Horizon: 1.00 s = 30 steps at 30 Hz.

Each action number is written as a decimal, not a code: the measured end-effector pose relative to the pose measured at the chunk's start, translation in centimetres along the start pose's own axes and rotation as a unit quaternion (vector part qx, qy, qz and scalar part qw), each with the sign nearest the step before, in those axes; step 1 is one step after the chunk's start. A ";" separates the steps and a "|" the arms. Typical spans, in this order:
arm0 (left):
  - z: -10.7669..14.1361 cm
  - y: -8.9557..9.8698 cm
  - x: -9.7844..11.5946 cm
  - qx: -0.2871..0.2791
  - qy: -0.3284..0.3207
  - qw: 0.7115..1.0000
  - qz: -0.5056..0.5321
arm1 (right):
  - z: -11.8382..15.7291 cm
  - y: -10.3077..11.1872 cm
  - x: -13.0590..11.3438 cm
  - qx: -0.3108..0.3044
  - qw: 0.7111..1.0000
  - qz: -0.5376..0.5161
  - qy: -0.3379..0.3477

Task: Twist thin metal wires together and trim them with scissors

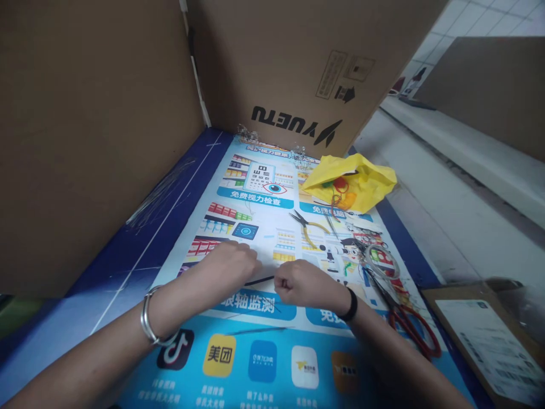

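Note:
Both my hands are closed into fists, close together but apart, over the printed sheet (170,309). My left hand (232,264) shows its back; its fingers curl under and hide whatever they may hold. The curled fingers of my right hand (304,282) face the left hand, and I cannot make out anything in them. A short dark line (260,280) shows between the fists; whether it is a wire or print is unclear. Nearer me lies a thin dark wire-like strip (259,330). Beyond the right hand are yellow-handled pliers (310,227), with tweezers (332,226) beside them.
Cardboard panels (272,68) stand at the left and back. To the right are a yellow bag (370,179), a wire coil (383,262), red-handled scissors (411,324) and a labelled package (481,341). Thin wires (159,193) lie along the left panel.

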<state>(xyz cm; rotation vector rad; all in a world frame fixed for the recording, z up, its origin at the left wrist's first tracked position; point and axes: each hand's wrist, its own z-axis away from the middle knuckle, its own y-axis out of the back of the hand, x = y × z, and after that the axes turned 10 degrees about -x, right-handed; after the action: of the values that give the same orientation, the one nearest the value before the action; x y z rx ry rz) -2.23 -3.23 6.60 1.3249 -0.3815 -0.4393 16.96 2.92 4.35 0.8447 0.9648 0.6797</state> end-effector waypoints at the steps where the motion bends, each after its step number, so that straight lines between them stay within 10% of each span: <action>1: 0.1 0.3 -0.2 -0.003 0.001 1.000 0.001 | 0.1 -0.2 -0.6 -0.003 1.000 0.021 -0.009; 14: 2.0 1.8 -1.0 -0.006 0.030 0.999 0.012 | -1.3 -2.5 -4.3 -0.016 0.976 0.207 -0.062; 30: 1.2 -0.6 0.8 0.023 -0.071 0.997 0.019 | 0.1 -1.7 -4.6 0.020 0.989 0.130 -0.066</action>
<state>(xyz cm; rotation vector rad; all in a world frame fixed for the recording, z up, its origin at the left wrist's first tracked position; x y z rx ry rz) -2.21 -4.75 6.27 1.3320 -0.5377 -0.4964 15.33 -1.66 4.83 1.0480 0.7586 0.8186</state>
